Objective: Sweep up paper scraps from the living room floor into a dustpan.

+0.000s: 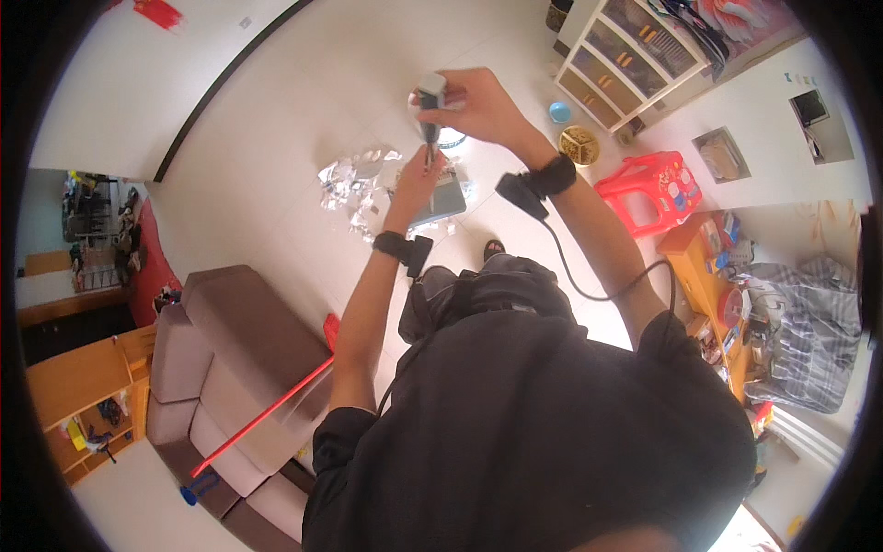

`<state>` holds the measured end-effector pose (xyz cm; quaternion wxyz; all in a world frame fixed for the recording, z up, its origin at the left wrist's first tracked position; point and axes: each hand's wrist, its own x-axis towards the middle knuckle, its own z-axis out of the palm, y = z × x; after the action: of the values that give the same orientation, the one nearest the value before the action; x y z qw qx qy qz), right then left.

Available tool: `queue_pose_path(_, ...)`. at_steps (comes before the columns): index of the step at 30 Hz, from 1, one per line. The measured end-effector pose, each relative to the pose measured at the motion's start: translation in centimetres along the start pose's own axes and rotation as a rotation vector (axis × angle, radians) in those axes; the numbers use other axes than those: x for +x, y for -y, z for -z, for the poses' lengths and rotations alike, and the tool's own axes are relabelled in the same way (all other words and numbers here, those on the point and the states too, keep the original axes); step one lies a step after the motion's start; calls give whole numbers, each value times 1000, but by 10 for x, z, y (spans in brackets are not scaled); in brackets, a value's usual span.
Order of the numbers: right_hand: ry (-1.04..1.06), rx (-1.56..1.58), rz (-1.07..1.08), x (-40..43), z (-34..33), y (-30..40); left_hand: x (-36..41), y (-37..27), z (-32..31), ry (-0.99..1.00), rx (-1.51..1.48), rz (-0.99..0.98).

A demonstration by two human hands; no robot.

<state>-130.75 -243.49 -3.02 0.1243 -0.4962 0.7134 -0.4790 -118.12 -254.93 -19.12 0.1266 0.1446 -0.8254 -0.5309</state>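
My right hand [476, 103] grips a dark handheld tool [430, 110] with a pale, blocky top, held upright above the floor. At its lower end the tool narrows to a thin metallic part, and the fingers of my left hand [414, 183] are closed around this part. Exactly what kind of tool it is cannot be made out. Beneath my hands lies a flat grey-blue object [450, 199], partly covered by my left hand. Shiny silvery scraps [348, 181] are scattered over the tiles around it. A round white container [452, 138] shows partly behind my right hand.
A red plastic stool [652, 193] stands at the right, near a divided round bowl [579, 145] and a blue bowl [560, 112]. Farther up is a drawer cabinet [614, 65]. A brown sofa [241, 366] with a red pole [265, 414] across it fills the lower left.
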Motion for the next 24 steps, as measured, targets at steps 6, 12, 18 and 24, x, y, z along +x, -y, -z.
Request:
queue_pose_path(6,12,113,129,49,69,-28,74,-42,-13,26,55,-29)
queue_pose_path(12,19,215,140,86,87,-48,121,-37,-14,-12,29,-42)
queue_pose_path(18,-8,294,92,140,118,-81,189,-49,-9,94,16,-37)
queue_pose_path(24,-6,326,103,205,129,-118,255,-33,2,83,27,-69)
